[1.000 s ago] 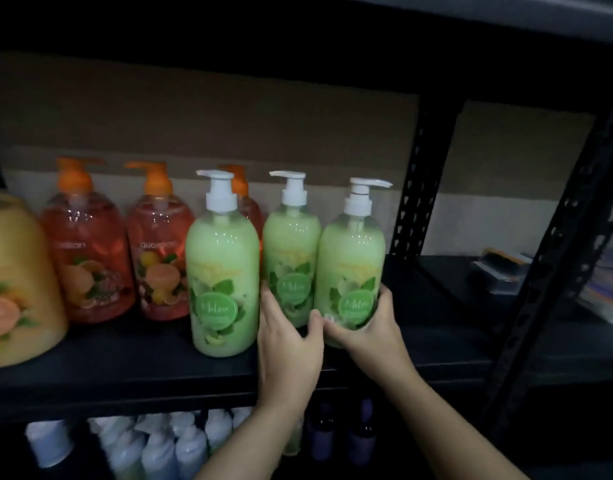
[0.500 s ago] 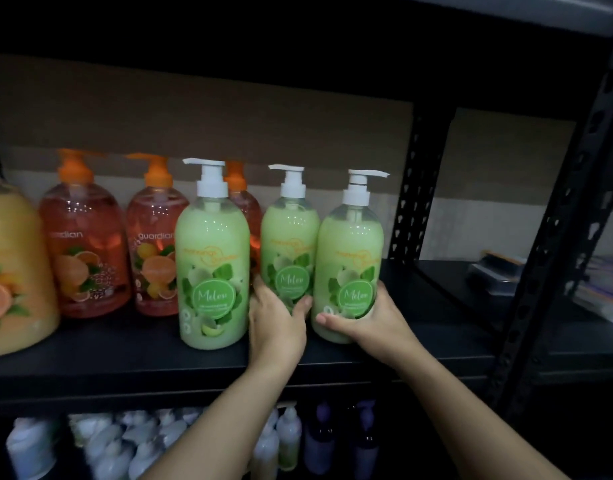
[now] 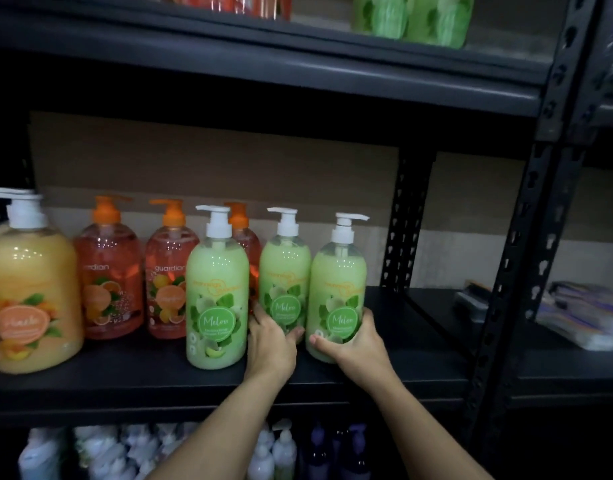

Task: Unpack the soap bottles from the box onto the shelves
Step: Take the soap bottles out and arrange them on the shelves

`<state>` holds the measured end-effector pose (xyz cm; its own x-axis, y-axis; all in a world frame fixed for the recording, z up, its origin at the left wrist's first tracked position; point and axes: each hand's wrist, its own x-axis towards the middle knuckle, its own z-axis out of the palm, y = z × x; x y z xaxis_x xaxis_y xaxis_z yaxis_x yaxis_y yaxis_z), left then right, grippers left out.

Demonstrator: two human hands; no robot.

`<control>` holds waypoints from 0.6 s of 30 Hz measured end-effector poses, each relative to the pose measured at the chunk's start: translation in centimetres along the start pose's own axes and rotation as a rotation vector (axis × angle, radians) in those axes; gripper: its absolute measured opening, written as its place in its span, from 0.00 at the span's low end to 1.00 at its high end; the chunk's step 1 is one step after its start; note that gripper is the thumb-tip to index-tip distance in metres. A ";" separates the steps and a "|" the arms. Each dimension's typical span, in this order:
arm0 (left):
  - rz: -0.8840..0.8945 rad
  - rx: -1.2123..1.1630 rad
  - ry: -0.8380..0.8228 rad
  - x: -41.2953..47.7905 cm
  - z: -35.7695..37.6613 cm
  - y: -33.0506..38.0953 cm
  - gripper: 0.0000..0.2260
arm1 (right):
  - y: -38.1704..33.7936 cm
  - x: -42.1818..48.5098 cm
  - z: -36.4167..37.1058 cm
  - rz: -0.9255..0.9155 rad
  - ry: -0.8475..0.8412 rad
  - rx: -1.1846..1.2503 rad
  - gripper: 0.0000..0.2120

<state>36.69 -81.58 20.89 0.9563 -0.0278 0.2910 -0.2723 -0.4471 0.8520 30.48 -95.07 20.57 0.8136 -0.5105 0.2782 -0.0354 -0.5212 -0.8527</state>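
- Fingers [image 3: 259, 312] and thumb of the left hand [image 3: 272, 346] are curling round the lower body of the middle green melon soap pump bottle [image 3: 284, 271], which is standing upright on the black metal shelf [image 3: 402, 344].
- Right hand [image 3: 355, 344] is gripping the rightmost green melon bottle [image 3: 336, 282] low down, its thumb lying below the label; this bottle is sitting near the shelf's front edge.
- Third green bottle [image 3: 216, 296] is standing just to the left, ungripped, partly hiding an orange-capped clear bottle [image 3: 244, 237].
- Two more orange bottles [image 3: 107, 271] and a large yellow bottle [image 3: 31, 289] are crowding the left side.
- Perforated black upright [image 3: 402, 220] is rising behind and to the right of the rightmost bottle.
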 end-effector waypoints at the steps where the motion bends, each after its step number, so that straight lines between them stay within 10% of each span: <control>1: -0.004 0.004 -0.004 0.0 0.0 0.0 0.44 | 0.0 0.1 0.0 0.002 0.008 -0.002 0.47; 18: 0.049 0.002 0.022 0.6 0.5 -1.0 0.42 | 3.8 5.8 -5.7 0.152 0.103 -0.033 0.40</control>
<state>37.57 -81.63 20.01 0.9392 -0.0300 0.3422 -0.3187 -0.4478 0.8354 31.75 -103.88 21.51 0.7340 -0.6513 0.1922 -0.1742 -0.4541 -0.8738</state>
